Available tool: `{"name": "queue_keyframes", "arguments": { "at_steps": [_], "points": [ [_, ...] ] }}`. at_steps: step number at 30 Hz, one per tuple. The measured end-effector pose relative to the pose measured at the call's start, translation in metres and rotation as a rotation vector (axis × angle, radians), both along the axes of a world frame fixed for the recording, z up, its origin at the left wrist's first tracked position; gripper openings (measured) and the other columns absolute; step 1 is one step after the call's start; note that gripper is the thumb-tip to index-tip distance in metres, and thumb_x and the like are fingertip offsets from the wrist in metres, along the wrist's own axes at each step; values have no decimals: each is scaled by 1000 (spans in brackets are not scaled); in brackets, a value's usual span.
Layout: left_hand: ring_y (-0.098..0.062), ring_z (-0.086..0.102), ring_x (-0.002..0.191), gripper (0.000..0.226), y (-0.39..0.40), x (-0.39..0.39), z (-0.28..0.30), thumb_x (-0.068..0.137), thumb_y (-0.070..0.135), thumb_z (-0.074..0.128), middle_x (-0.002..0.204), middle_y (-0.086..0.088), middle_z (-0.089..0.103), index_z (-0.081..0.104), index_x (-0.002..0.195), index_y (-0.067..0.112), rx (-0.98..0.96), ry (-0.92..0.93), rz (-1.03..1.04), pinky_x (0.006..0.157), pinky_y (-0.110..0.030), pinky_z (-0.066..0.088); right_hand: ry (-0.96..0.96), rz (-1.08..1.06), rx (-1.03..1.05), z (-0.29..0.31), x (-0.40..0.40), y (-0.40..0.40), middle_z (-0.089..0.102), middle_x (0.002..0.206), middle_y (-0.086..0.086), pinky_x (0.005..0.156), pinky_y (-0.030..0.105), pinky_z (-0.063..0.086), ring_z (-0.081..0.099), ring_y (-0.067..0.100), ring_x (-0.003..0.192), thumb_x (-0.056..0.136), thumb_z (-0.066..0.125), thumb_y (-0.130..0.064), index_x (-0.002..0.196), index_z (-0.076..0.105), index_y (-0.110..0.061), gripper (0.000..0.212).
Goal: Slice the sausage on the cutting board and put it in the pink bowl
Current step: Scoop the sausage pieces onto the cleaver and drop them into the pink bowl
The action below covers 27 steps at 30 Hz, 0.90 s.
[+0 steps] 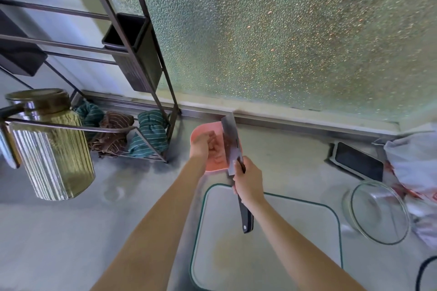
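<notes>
The pink bowl [208, 166] stands on the counter just beyond the white cutting board [272, 243], which has a dark green rim and nothing on it. Pale sausage slices [218, 151] lie inside the bowl. My right hand [249, 182] grips the black handle of a cleaver [233, 142], whose broad blade is held over the bowl's right side. My left hand [203, 143] is over the bowl, fingers apart and against the blade's left face, touching the slices.
A ribbed glass jar [50, 149] stands at the left. A metal rack [132, 73] holding folded cloths [151, 134] sits behind it. A glass bowl [378, 212], a dark tray [358, 160] and a plastic bag [416, 168] are at the right.
</notes>
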<state>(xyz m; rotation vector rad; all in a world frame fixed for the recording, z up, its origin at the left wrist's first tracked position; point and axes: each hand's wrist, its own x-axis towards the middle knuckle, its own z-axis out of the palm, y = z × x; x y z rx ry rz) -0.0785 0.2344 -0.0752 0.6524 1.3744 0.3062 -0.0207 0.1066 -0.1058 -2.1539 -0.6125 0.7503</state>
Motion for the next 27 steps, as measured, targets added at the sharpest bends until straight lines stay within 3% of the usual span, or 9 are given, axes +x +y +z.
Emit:
{"name": "queue_keyframes", "arguments": {
  "at_steps": [4, 7, 9, 11, 13, 18, 22, 27],
  "points": [
    [-28, 66, 76, 25, -4, -4, 1, 82, 37, 58, 87, -12, 72, 68, 82, 15, 71, 31, -47, 76, -38, 56, 16, -2, 3, 4, 1, -3, 46, 53, 0, 43, 36, 41, 50, 29, 44, 95, 46, -26, 59, 35, -32, 38],
    [-35, 68, 94, 38, -3, -7, -7, 72, 40, 62, 106, -17, 72, 70, 101, 17, 98, 8, -71, 91, -48, 55, 43, 0, 11, 7, 1, -4, 47, 56, 5, 40, 31, 36, 45, 28, 41, 95, 46, -24, 59, 34, -28, 39],
    [-32, 66, 95, 29, -3, -8, -6, 76, 33, 65, 108, -14, 70, 67, 104, 24, 157, 30, -91, 88, -42, 55, 45, 0, 12, 8, 1, -4, 46, 55, 4, 40, 31, 36, 45, 27, 42, 95, 46, -25, 58, 33, -29, 39],
    [-26, 65, 87, 20, -3, -9, 2, 85, 23, 63, 105, -11, 69, 66, 104, 28, 204, 54, -97, 75, -32, 54, 53, 3, 9, 9, 1, -6, 46, 55, 3, 41, 31, 37, 44, 27, 41, 95, 46, -25, 59, 34, -29, 39],
    [-24, 64, 86, 23, -2, -11, 5, 87, 19, 61, 104, -10, 69, 65, 109, 26, 233, 67, -98, 69, -28, 51, 60, 3, 12, 11, 2, -7, 46, 55, 4, 40, 30, 36, 44, 26, 40, 96, 46, -25, 59, 33, -28, 39],
    [-23, 63, 93, 35, -2, -18, 4, 90, 8, 50, 120, -7, 69, 59, 119, 24, 396, 185, -234, 86, -30, 52, 60, -7, 14, 13, 2, -9, 48, 56, 6, 41, 30, 35, 45, 26, 42, 96, 46, -25, 59, 33, -28, 39],
    [-21, 64, 104, 44, -3, -19, 5, 87, 2, 50, 124, -4, 67, 56, 126, 21, 527, 312, -416, 83, -23, 48, 76, 1, 30, 19, 3, -11, 45, 53, 1, 36, 25, 33, 43, 21, 38, 96, 46, -24, 59, 34, -26, 39],
    [-18, 63, 84, 41, -9, -15, 10, 87, 3, 48, 119, -9, 69, 62, 122, 21, 595, 350, -428, 71, -22, 51, 175, -52, 61, 28, 4, -14, 46, 57, 6, 32, 21, 32, 41, 22, 38, 97, 46, -21, 62, 36, -16, 36]
  ]
}}
